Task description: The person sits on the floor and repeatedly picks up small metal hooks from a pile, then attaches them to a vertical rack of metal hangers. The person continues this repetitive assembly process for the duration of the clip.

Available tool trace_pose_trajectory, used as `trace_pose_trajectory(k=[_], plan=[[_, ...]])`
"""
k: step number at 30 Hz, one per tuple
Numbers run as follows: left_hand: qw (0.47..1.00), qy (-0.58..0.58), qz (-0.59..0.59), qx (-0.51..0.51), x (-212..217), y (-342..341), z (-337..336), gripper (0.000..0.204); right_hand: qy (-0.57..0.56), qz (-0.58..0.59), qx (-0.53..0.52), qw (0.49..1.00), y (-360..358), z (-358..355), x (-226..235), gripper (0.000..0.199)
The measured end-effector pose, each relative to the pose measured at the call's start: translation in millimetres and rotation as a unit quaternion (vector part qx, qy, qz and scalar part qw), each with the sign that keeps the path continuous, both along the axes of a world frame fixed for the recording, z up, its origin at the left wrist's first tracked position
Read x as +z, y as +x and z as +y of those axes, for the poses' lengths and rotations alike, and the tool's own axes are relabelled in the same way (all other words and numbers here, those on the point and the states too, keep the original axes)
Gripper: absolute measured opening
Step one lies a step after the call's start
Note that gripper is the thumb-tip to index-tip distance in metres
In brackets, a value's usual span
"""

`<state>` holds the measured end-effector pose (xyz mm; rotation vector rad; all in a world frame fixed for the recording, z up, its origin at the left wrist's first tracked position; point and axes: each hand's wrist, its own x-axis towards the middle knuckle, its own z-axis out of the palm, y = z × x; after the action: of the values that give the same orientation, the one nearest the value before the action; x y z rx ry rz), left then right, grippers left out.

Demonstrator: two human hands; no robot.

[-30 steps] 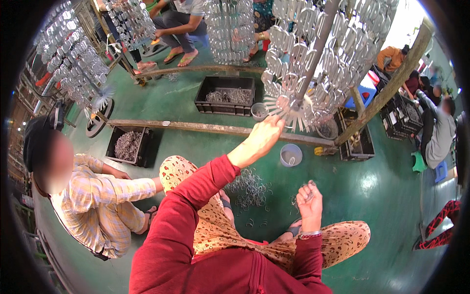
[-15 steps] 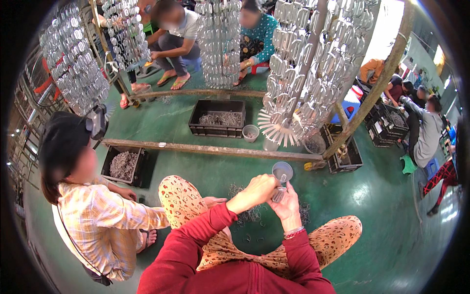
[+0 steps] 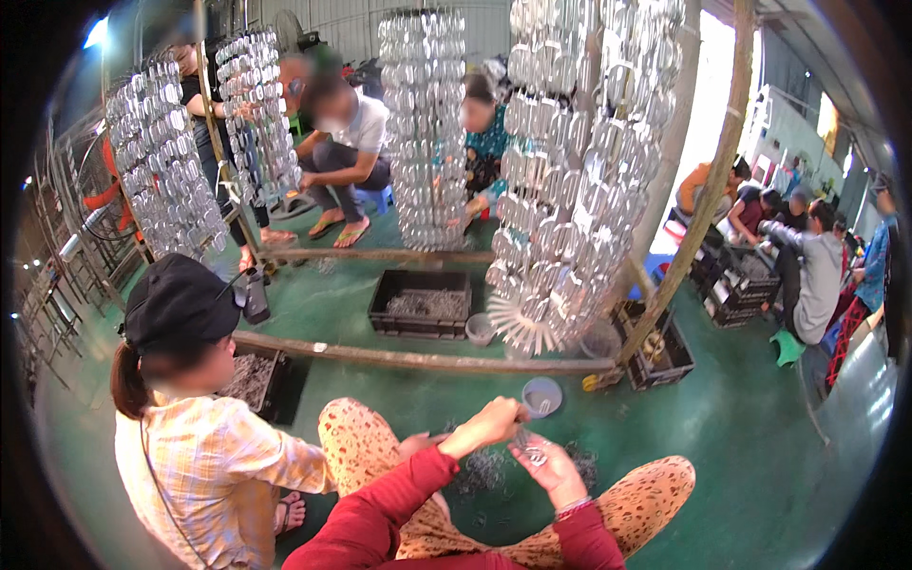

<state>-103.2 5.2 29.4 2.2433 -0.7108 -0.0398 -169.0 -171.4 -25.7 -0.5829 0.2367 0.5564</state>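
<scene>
My left hand (image 3: 491, 425) is closed, with shiny metal loops between its fingers; how many is hidden. Palm up just to the right, my right hand (image 3: 559, 478) cradles several oval metal loops (image 3: 537, 457) under bent fingers. The hands nearly meet above the floor between my knees. Beyond them stands a small grey plastic tub (image 3: 542, 397) with a few metal pieces inside. Loose bent wire pieces (image 3: 482, 473) lie in a pile below my left hand, and a second wire pile (image 3: 582, 465) lies beside my right.
A co-worker in a plaid shirt (image 3: 218, 465) crouches close on my left, one hand by my knee. Ahead runs a low wooden beam (image 3: 418, 357). Behind it are hanging chains of metal loops (image 3: 584, 180) and a black crate (image 3: 420, 325) of small parts. Other people sit farther off.
The view has tilted upward. My right palm shows more openly with loops on it, and my left hand has drawn slightly left. The co-worker's head has turned and shifted right in view.
</scene>
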Motion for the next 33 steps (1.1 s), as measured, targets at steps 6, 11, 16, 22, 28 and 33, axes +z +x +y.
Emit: trace_pose_trajectory(k=[6, 11, 16, 22, 28, 33], plan=[[0.999, 0.013, 0.049, 0.008, -75.7, -21.0, -1.1, 0.02, -0.12, 0.017, 0.036, 0.992, -20.4, -12.9, -21.5, 0.02], [0.935, 0.041, 0.305, 0.175, -156.0, -14.2, 0.9, 0.023, -0.196, 0.162, -0.073, 0.964, 1.5, -43.8, -96.3, 0.024], [0.883, 0.229, 0.355, 0.202, -211.1, -36.9, 2.4, 0.02, -0.29, 0.213, -0.041, 0.932, -6.2, -66.6, -162.8, 0.024], [0.899, 0.162, 0.317, 0.255, -233.4, -18.1, -15.1, 0.021, -0.357, 0.225, 0.059, 0.905, -6.3, -61.4, -221.0, 0.027], [0.971, 0.105, 0.067, 0.206, -273.5, 0.8, -30.1, 0.018, -0.293, 0.216, -0.006, 0.931, -1.4, -37.2, -237.5, 0.023], [0.948, 0.063, 0.134, 0.283, -284.1, 37.8, -27.8, 0.021, -0.257, 0.232, -0.009, 0.938, 2.6, -37.9, -231.9, 0.022]])
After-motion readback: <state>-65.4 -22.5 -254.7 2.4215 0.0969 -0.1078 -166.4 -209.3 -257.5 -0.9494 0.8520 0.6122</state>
